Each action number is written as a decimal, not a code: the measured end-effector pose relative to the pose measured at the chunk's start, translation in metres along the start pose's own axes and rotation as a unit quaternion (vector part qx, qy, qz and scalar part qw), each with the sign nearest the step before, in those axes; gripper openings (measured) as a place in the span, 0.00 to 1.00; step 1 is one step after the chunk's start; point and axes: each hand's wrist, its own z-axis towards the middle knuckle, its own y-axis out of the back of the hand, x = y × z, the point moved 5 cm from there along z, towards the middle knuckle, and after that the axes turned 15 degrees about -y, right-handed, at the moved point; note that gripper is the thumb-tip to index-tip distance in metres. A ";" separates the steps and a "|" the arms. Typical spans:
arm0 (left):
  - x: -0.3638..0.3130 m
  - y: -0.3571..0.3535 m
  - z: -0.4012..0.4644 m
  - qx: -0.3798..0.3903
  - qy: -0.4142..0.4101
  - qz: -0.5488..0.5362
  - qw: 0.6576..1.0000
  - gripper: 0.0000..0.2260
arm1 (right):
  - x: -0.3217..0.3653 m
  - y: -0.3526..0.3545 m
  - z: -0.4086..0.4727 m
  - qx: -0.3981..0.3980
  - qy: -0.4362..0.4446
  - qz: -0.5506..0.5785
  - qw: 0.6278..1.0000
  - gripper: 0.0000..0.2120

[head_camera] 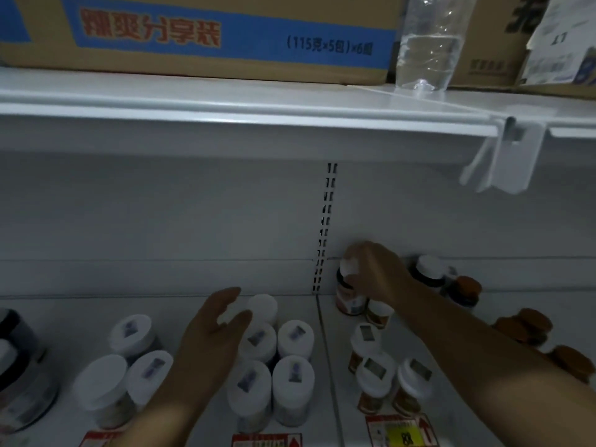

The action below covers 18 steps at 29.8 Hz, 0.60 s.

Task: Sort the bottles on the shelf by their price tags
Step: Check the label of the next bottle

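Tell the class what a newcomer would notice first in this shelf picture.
Two bare arms reach in: the right hand grips a white-capped bottle at the back by the slotted upright, while the left hand hovers open over white-lidded jars. Above, a cardboard box sits beside a clear water bottle.

White shelf (pixel 180 304) carries white-capped bottles (pixel 293 338) and orange-capped bottles (pixel 529 324).

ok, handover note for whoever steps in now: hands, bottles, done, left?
Right hand grips the cap of an orange-label bottle at the back of the right bay.
Left hand is open and holds nothing, fingers over the white-capped bottles grouped in the left bay.
More orange-label bottles stand in front, behind the yellow price tag.
Brown-capped bottles sit far right.
Done: cannot tell.
Left: place the held bottle, check the groups against their tags.
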 end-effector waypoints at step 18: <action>-0.053 0.083 -0.023 -0.058 -0.145 0.156 0.975 0.27 | 0.188 0.055 -0.078 0.258 0.159 0.494 0.815 0.16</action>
